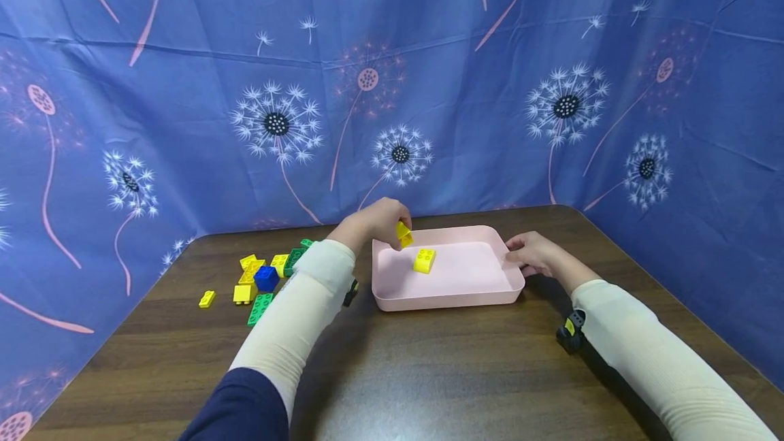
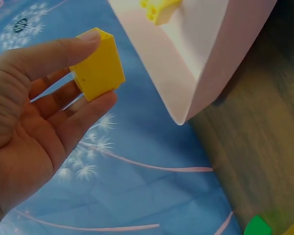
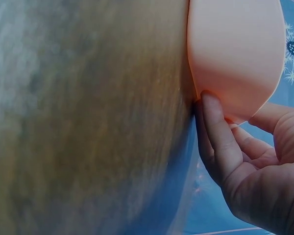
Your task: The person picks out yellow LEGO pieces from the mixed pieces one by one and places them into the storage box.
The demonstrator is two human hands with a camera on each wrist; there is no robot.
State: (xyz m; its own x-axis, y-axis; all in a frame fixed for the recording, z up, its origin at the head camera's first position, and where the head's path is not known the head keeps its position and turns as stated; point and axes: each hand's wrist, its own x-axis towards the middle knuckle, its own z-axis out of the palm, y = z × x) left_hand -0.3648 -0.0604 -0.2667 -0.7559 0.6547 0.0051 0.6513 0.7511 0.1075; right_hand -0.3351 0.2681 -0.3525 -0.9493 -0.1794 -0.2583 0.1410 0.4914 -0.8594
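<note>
A yellow toy brick (image 2: pixel 99 67) is pinched between the thumb and fingers of my left hand (image 1: pixel 384 220). That hand is over the left end of a pink tray (image 1: pixel 450 301), close to its back corner. Inside the tray lies another yellow brick (image 1: pixel 425 260), left of the middle. At the tray's right end, my right hand (image 1: pixel 539 255) grips the wall, with the thumb at the rim and fingers low on the outside. In the right wrist view the fingertips (image 3: pixel 210 100) press against the tray's lower edge.
Left of the tray, several loose bricks lie in a group: yellow ones (image 1: pixel 243 293), a blue one (image 1: pixel 266 278) and green ones (image 1: pixel 260 309). A small yellow piece (image 1: pixel 207 299) lies apart at the far left. A patterned blue cloth (image 1: pixel 453 87) hangs behind the wooden table (image 1: pixel 441 373).
</note>
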